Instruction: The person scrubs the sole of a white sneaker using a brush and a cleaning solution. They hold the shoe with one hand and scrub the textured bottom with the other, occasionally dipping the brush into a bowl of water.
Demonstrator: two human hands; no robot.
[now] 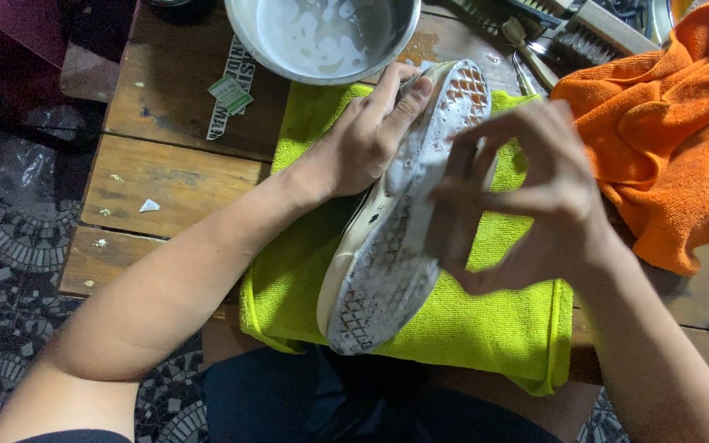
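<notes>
A shoe point(387, 254) lies sole up on a yellow-green cloth point(502, 320), its patterned sole covered in white foam. My left hand point(367, 135) grips the shoe's side near the toe end and steadies it. My right hand point(527, 193) is over the middle of the sole, fingers curled around something pressed against the foam. What it holds is blurred and mostly hidden by the fingers.
A metal bowl point(322, 37) of soapy water stands at the back of the wooden table point(166, 176). An orange cloth point(658, 131) lies bunched at the right. Brushes point(592, 33) lie behind it. A mosaic floor point(10, 238) shows at the left.
</notes>
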